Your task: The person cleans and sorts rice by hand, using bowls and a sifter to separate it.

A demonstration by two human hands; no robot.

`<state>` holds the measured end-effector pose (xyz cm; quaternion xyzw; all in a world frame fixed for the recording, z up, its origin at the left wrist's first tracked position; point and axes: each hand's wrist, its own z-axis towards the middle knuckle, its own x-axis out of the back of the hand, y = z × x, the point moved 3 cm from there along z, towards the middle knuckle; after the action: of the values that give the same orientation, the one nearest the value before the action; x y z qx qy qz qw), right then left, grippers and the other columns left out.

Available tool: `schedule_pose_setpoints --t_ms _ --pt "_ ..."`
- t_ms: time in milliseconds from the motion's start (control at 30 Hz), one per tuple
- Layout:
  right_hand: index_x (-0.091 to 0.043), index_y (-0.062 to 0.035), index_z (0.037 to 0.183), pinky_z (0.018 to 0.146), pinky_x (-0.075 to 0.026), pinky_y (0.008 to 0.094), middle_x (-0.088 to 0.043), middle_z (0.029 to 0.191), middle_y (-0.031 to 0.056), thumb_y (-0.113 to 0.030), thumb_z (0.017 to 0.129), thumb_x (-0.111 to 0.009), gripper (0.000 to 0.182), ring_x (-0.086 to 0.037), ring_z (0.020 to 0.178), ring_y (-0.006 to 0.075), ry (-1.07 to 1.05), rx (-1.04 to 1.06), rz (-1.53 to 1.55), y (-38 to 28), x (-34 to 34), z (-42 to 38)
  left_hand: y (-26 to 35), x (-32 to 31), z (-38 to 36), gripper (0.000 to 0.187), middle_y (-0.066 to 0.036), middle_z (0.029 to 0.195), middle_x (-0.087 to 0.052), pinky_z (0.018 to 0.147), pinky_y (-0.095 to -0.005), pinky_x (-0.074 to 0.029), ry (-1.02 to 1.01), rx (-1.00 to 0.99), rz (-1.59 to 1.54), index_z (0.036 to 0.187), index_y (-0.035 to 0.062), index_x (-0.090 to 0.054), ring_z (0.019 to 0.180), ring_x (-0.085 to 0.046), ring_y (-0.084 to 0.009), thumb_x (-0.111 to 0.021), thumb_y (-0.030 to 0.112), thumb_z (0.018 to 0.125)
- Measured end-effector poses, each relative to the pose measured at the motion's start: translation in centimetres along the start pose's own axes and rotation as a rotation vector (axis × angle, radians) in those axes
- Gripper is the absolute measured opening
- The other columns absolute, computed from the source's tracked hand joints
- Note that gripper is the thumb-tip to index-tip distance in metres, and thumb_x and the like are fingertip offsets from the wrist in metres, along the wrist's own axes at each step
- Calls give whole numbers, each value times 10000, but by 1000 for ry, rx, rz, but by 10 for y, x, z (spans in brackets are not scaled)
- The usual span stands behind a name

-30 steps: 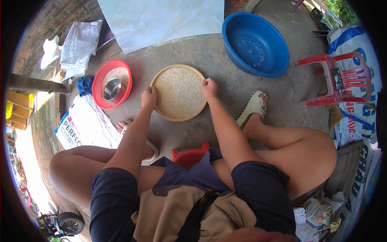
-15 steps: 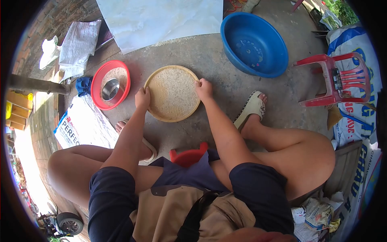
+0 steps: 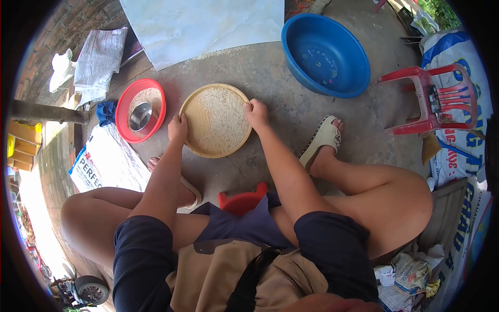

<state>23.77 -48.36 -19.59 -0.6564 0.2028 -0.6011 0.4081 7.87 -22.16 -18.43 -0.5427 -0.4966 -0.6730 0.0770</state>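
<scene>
A round woven winnowing basket (image 3: 193, 122) is held out over the floor between my feet. My left hand (image 3: 178, 129) grips its left rim, and my right hand (image 3: 256, 113) is closed on the right rim. Pale rice grains (image 3: 223, 117) lie in it, mostly toward the middle and right, leaving bare weave on the left. Just left of my left hand stands a red basin (image 3: 121, 120) with more grain and a metal bowl (image 3: 140, 116) inside.
A large blue basin (image 3: 327, 62) stands at the far right, beside a red plastic chair (image 3: 429, 99). White printed sacks (image 3: 109, 164) lie at left and right. A pale marbled sheet (image 3: 205, 26) covers the floor ahead. A red stool (image 3: 241, 202) is under me.
Both hands have moved the winnowing basket slightly to the left. The grains in it have shifted toward the right, baring more weave on the left.
</scene>
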Motion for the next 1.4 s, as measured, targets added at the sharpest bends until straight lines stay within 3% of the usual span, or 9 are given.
schedule_pose_setpoints --t_ms 133,233,467,700,767,1100,1233,1300,1400 --pt "-556 4 760 682 -454 425 -597 778 190 -215 828 -589 232 -583 752 364 75 -89 -62 25 31 8 49 -27 -13 378 -250 864 -616 758 -471 -442 -62 -48 -15 904 -7 -574 858 -580 -430 -453 350 890" --pt "-548 5 886 785 -467 447 -561 1006 199 -185 859 -528 193 -562 914 377 192 -340 -235 29 50 6 70 -38 -19 380 -253 869 -614 759 -479 -441 -107 -26 -65 914 -13 -571 860 -578 -436 -452 347 890" --pt "-536 11 809 755 -446 453 -581 876 198 -179 840 -558 194 -557 862 388 -80 -65 -63 -16 7 -7 3 5 3 397 -240 901 -623 774 -478 -448 -66 25 50 953 7 -582 887 -593 -404 -444 374 894" --pt "-553 10 836 756 -453 449 -580 894 194 -184 838 -562 194 -562 862 381 75 -142 -86 25 34 10 57 -33 -14 388 -252 895 -616 776 -470 -444 -87 -19 -14 918 -8 -570 889 -582 -420 -452 361 891" --pt "-556 7 868 765 -462 446 -576 936 192 -195 851 -544 203 -566 866 376 187 -318 -233 30 53 12 72 -36 -19 388 -255 892 -615 778 -473 -443 -103 -15 -45 917 -9 -568 889 -580 -423 -453 360 891" --pt "-552 -7 788 715 -447 439 -588 809 173 -200 802 -612 203 -565 800 375 62 -7 -42 -8 -5 -10 1 2 3 408 -234 921 -627 792 -469 -453 -60 57 93 965 4 -579 907 -593 -396 -451 384 886" --pt "-541 -1 813 755 -459 443 -579 907 184 -192 828 -580 195 -565 868 373 32 -108 -107 23 27 3 44 -29 -10 388 -261 887 -611 771 -483 -440 -86 -6 3 926 -9 -572 881 -578 -431 -461 360 885" --pt "-549 -5 835 753 -471 438 -582 934 172 -196 835 -564 192 -578 863 365 214 -310 -266 30 50 6 69 -45 -25 386 -258 893 -615 772 -481 -448 -101 -4 -9 929 -4 -565 885 -581 -427 -456 363 889" --pt "-554 -10 865 759 -479 432 -582 954 166 -199 846 -547 190 -583 876 356 246 -321 -296 16 55 3 71 -43 -25 396 -250 907 -620 774 -480 -453 -110 20 9 943 2 -566 888 -587 -417 -446 376 892"
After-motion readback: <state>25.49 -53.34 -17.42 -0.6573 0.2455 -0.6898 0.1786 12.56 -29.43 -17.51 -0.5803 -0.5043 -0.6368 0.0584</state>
